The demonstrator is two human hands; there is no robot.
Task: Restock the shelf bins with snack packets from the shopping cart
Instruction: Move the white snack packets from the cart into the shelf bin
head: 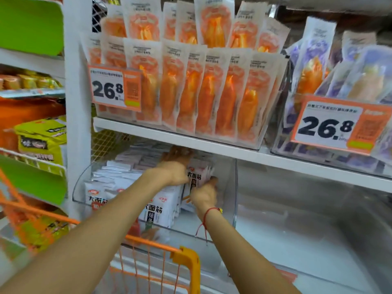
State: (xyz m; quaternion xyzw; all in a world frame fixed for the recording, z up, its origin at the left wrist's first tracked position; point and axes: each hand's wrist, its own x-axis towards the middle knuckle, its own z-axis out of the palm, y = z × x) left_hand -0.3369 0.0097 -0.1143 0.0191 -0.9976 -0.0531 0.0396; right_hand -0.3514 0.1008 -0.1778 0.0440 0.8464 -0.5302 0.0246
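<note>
White snack packets point(156, 209) with black characters stand in rows inside a clear plastic shelf bin point(232, 187) on the lower shelf. Both my hands reach into this bin. My left hand point(174, 168) grips the top of a small stack of white packets point(196, 175) at the right end of the rows. My right hand point(204, 195), with a red string on its wrist, holds the same stack from the front and below. The orange shopping cart point(186, 257) is below my arms, its inside mostly hidden.
Above, a clear bin of orange packets point(191, 92) carries a 26.8 price tag point(115, 88); a purple-packet bin point(339, 85) sits to its right. A clear bin point(307, 209) right of the white packets looks bare. Green and orange shelves point(31, 124) stand left.
</note>
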